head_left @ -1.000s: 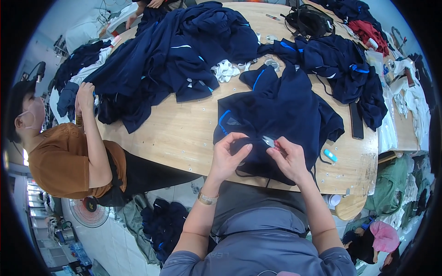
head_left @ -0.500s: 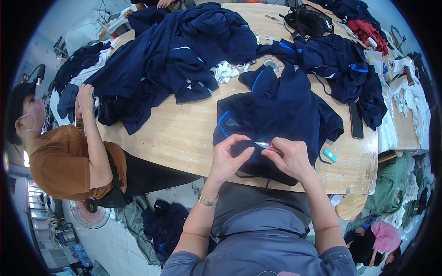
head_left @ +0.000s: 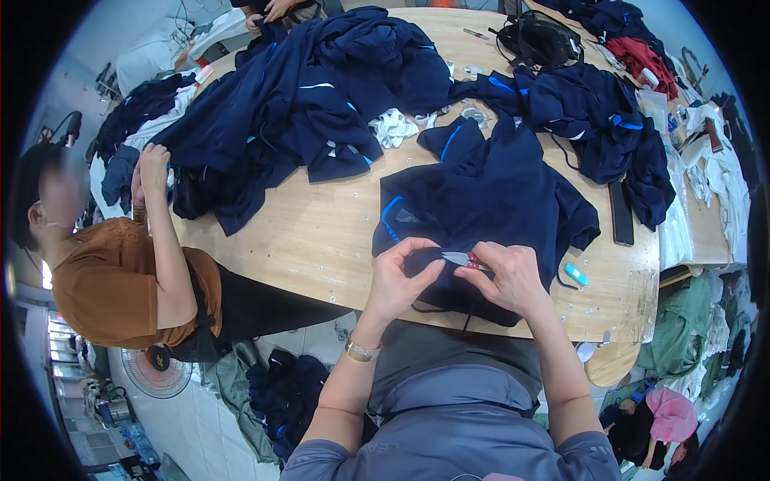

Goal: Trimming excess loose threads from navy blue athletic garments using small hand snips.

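Note:
A navy garment (head_left: 501, 196) with bright blue trim lies spread on the wooden table in front of me. My left hand (head_left: 397, 280) pinches a fold of its near edge between thumb and fingers. In my right hand (head_left: 513, 276) is a pair of small thread snips (head_left: 457, 259) with red on the handle. Their silver blades point left, close to the left fingertips and the pinched cloth. Whether the blades touch a thread is too small to make out. Both hands are closed, just above the garment's near part.
Navy garments (head_left: 321, 104) are heaped at the far left of the table (head_left: 297, 248), more (head_left: 593, 120) at the far right. A dark phone (head_left: 621, 212) and a light-blue capped object (head_left: 575, 274) lie at right. A black bag (head_left: 537, 38) sits behind. A co-worker (head_left: 112, 280) handles cloth at left.
The snips have turned slightly in my right hand, and their blades and red handle show more plainly. My left hand keeps its pinch on the garment.

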`<state>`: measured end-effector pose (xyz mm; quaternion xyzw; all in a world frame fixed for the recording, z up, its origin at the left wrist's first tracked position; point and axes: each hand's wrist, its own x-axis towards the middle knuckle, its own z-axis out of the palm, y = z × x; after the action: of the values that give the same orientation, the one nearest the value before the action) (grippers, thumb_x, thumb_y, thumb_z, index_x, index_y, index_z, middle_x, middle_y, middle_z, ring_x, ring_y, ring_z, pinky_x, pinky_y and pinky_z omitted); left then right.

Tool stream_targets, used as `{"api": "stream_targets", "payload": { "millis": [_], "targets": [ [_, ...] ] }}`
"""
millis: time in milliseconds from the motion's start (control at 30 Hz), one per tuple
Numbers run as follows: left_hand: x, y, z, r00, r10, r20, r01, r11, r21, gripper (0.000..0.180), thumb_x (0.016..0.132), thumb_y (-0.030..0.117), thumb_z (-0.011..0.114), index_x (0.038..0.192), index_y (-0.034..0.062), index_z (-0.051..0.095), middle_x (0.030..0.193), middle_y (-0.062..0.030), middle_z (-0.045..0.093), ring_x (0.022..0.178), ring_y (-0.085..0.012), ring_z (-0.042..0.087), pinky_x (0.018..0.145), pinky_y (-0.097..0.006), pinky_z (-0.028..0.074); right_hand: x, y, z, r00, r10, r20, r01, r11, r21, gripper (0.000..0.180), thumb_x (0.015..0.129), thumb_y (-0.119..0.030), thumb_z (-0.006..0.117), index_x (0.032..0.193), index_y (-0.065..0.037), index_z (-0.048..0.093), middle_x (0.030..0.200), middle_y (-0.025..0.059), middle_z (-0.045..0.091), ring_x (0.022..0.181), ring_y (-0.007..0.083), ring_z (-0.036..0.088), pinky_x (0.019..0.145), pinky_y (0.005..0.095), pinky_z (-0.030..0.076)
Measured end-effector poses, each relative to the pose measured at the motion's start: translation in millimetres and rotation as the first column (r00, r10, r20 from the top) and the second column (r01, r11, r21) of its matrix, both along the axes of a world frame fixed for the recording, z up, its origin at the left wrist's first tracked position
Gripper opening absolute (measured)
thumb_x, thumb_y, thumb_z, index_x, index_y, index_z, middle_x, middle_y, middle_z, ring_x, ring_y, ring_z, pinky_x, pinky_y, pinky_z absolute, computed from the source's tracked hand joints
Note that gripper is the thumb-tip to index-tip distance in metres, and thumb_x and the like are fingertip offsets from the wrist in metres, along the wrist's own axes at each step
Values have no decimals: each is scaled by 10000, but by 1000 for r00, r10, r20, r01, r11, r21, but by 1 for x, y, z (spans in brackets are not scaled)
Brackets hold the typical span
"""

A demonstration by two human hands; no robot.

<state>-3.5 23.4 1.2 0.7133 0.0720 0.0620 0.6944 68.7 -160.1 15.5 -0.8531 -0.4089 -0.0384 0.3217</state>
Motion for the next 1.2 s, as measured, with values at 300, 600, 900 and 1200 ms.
{"api": "stream_targets", "payload": {
  "millis": [300, 600, 900, 1200],
  "targets": [
    [1, -1, -2, 1000, 11, 11, -11, 1000, 13, 191, 779, 11, 672, 953, -17, 597, 815, 11, 584, 721, -16, 506, 625, -147, 415, 0, -1, -1, 1000, 3, 8, -3, 1000, -10, 367, 798, -421, 614, 704, -84, 502, 602, 45, 533, 499, 225, 546, 450, 315, 384],
    [1, -3, -3, 1000, -10, -29, 11, 998, 59, 194, 764, 30, 664, 950, 0, 616, 850, -34, 642, 780, -74, 579, 707, -207, 461, 0, -1, -8, 994, -53, -92, 60, 996, 73, 330, 798, -356, 638, 713, -64, 509, 572, 59, 523, 488, 241, 536, 452, 325, 388],
    [11, 11, -10, 998, 25, 55, -32, 991, 129, 168, 771, -8, 669, 919, -4, 588, 803, -3, 594, 726, -32, 531, 659, -152, 441, 9, -24, -34, 845, -259, -467, 440, 834, 334, 278, 855, -233, 620, 803, -24, 445, 570, 45, 447, 524, 94, 391, 476, 252, 343],
    [10, -1, 1, 1000, 8, 9, -9, 1000, 25, 189, 764, -6, 680, 931, -17, 593, 807, -4, 604, 723, -27, 531, 646, -150, 430, -7, 0, -17, 987, -106, -117, 106, 994, -5, 317, 798, -331, 642, 751, -59, 487, 591, 93, 531, 519, 272, 544, 469, 338, 397]
  ]
}}
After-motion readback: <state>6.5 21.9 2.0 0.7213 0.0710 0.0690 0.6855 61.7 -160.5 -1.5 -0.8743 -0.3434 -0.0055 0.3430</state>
